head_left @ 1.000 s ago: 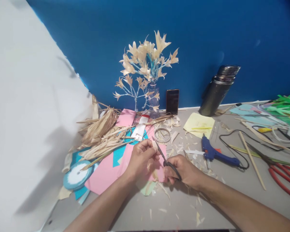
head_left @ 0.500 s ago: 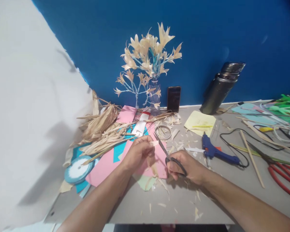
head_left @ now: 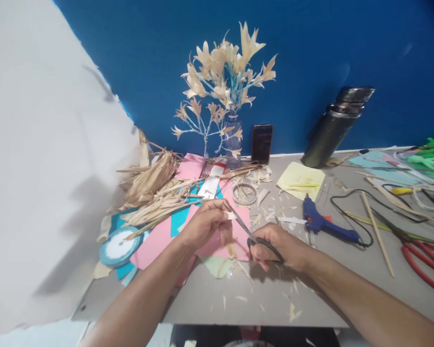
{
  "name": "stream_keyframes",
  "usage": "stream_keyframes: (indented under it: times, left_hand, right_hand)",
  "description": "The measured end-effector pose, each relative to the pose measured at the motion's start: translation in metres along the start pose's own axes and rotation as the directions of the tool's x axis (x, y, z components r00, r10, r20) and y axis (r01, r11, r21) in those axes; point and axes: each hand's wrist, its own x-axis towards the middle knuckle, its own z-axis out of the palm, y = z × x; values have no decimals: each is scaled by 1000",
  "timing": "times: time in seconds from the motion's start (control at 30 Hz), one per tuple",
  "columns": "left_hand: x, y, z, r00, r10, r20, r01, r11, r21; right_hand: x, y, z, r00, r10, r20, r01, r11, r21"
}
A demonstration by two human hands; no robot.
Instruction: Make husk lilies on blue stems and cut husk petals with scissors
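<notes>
My left hand (head_left: pixel 207 222) is closed in a pinch on a small pale strip of husk (head_left: pixel 231 216) that juts out to the right of the fingertips. My right hand (head_left: pixel 273 246) grips black-handled scissors (head_left: pixel 249 232), fingers wrapped around the handles. The scissor blades point up and left and meet the strip close to my left fingertips; whether they cut into it I cannot tell. Under both hands lie pink sheets (head_left: pixel 240 248) and a pale green paper piece (head_left: pixel 217 266), with a tan husk scrap (head_left: pixel 232 249) above them.
Dried husks (head_left: pixel 150 179) and a ribbon spool (head_left: pixel 119 246) lie left. Pale husk flowers (head_left: pixel 222 72) stand behind, beside a phone (head_left: pixel 262 144) and a dark flask (head_left: pixel 332 130). Rightward are a blue glue gun (head_left: pixel 327 225), a stick (head_left: pixel 378 236) and red-handled shears (head_left: pixel 425 262).
The scissors have shifted slightly left, their blades now across the strip at my left fingertips. The view has tilted a little, moving the whole scene slightly.
</notes>
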Motion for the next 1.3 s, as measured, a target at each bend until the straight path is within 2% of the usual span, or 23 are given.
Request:
stream_keyframes:
  times: [0.13, 0.3, 0.5, 0.67, 1.13, 1.3]
  left_hand:
    - [1, -1, -3, 999, -25, 28, 25, 1000, 10]
    - [1, -2, -6, 998, -26, 66, 26, 1000, -10]
    - [2, 2, -6, 999, 22, -31, -26, 994, -104]
    - [2, 2, -5, 998, 52, -19, -54, 991, -121]
    - [1, 4, -3, 995, 80, -56, -84, 994, -76]
    - [1, 3, -4, 995, 93, -34, -96, 991, -92]
  right_hand:
    - [0, -2, 1, 999, 36, 35, -36, 999, 11]
    - [1, -4, 1, 1000, 13, 19, -12, 1000, -23]
    - [1, -6, 2, 998, 31, -58, -35, 997, -68]
    - [2, -4, 3, 994, 45, -102, -56, 993, -103]
    - [3, 0, 6, 993, 74, -93, -74, 997, 4]
    - [4, 1, 7, 983, 96, -156, -93, 995, 31]
